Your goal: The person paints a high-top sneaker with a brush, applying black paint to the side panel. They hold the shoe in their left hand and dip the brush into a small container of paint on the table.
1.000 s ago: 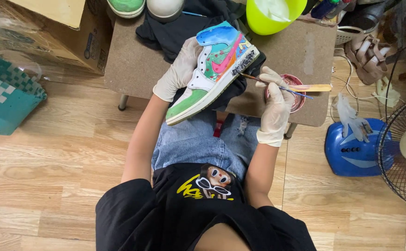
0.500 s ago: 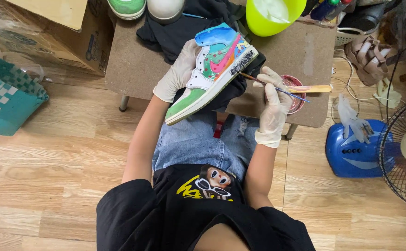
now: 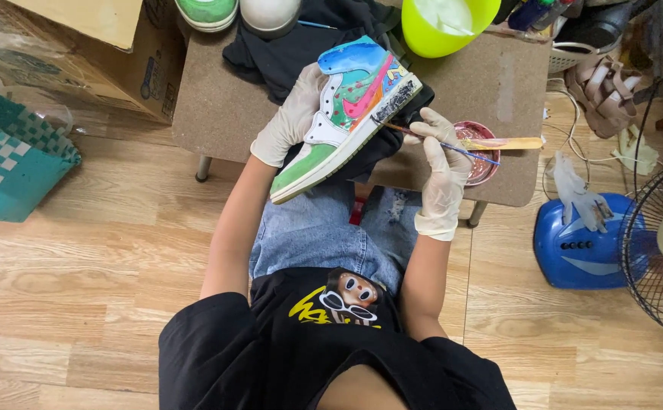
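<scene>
Gloved hands at a colourful high-top sneaker [image 3: 346, 106], brush tip on its heel.

Left hand [image 3: 295, 115] is closed around the shoe from behind, holding it tilted, toe down, above the front edge of the brown worktop [image 3: 217, 99]. Right hand [image 3: 441, 156] pinches a thin paintbrush [image 3: 441, 144], its tip touching the dark heel sole. Just beside that hand sits a small dish of reddish paint [image 3: 479, 148] with a flat wooden stick [image 3: 510, 143] across it. A lime-green bowl [image 3: 445, 23] stands further back; a blue fan base [image 3: 582, 239] rests on the wooden floor.
</scene>
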